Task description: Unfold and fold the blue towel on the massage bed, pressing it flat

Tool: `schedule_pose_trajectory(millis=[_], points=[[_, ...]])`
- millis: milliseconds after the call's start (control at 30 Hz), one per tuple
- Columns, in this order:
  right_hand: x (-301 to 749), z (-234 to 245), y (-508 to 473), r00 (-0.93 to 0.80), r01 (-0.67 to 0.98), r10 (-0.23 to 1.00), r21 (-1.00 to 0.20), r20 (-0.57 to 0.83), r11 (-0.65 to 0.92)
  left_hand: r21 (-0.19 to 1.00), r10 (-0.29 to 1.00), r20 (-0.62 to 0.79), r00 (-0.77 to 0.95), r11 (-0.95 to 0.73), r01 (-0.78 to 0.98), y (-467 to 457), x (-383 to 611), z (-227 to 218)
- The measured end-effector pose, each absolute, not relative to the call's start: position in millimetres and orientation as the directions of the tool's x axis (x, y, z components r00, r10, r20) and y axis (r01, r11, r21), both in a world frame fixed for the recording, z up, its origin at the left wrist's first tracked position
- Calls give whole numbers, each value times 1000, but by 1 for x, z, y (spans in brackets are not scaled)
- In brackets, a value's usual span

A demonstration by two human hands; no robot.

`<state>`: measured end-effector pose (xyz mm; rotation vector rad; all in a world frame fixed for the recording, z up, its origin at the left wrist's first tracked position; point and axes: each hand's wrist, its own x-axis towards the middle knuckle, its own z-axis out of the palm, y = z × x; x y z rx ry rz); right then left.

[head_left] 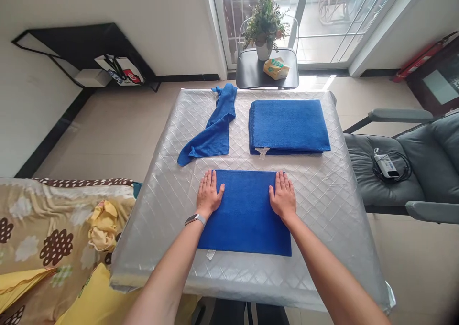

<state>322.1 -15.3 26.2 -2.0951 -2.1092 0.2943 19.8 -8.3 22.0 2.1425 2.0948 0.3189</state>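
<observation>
A blue towel [247, 215] lies flat on the table in front of me, with a small white tag at its lower left edge. My left hand [210, 193] rests flat on its upper left corner, fingers stretched out. On the upper right corner lies my right hand [283, 195], also flat with the fingers extended. Beyond, to the right, sits a neat stack of folded blue towels [290, 124] with white tags at its front. A crumpled blue towel [217, 129] lies loosely at the far left of the table.
A silver quilted cloth covers the table [330, 220]. Behind it, a black chair [247, 71] bears a potted plant [264, 28] and a tissue pack [276, 69]. A grey armchair [423, 157] holding a corded device [386, 166] stands right; a patterned sofa [28, 229] is at left.
</observation>
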Motion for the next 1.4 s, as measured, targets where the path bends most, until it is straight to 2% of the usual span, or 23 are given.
schedule_pose_trajectory(millis=[567,867,1000,1067,1167,1233,1300,1400], points=[[324,21,-14,-9,985,1000,-172,8,11,249,994,105,28,-54,967,-9,20,16],[323,24,-14,4,980,999,-197,-32,-10,254,997,72,21,-39,967,-4,17,22],[322,25,-14,1,977,1000,-215,-22,-6,267,984,170,-49,2,964,3,45,37],[323,23,-14,-3,976,1000,-218,-17,-1,280,978,206,15,-74,957,4,86,45],[327,17,-16,-42,976,999,-215,-16,38,316,926,185,330,-374,872,2,169,51],[331,12,-17,-101,973,995,-210,-11,97,349,871,164,464,-491,798,0,217,50],[335,9,-19,-144,969,990,-204,-3,140,387,865,133,483,-494,778,-2,244,48],[335,9,-19,-134,971,991,-199,3,132,426,900,96,425,-423,800,-3,242,42]])
